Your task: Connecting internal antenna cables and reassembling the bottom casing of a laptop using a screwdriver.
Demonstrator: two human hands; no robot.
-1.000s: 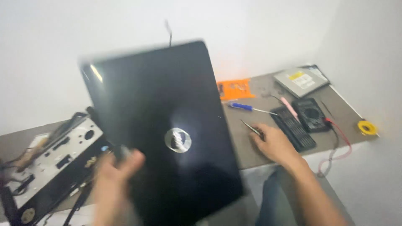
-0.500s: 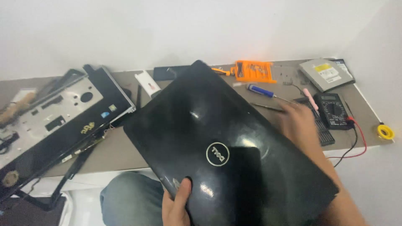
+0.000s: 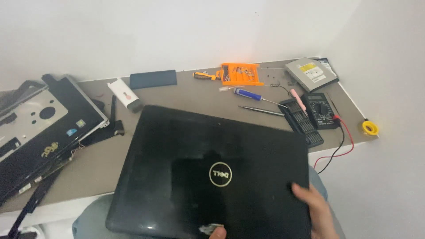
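Laptop, black, gripped by both hands: right hand, left hand; behind it, orange bit case, multimeter.

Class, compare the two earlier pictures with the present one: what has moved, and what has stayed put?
The black laptop lid went from upright in front of the wall to lying flat, near edge over the person's lap. The right hand, earlier on the table near the tools, now grips its lower right corner; the left hand stays at its near edge. The orange bit case, multimeter and optical drive lie as before.
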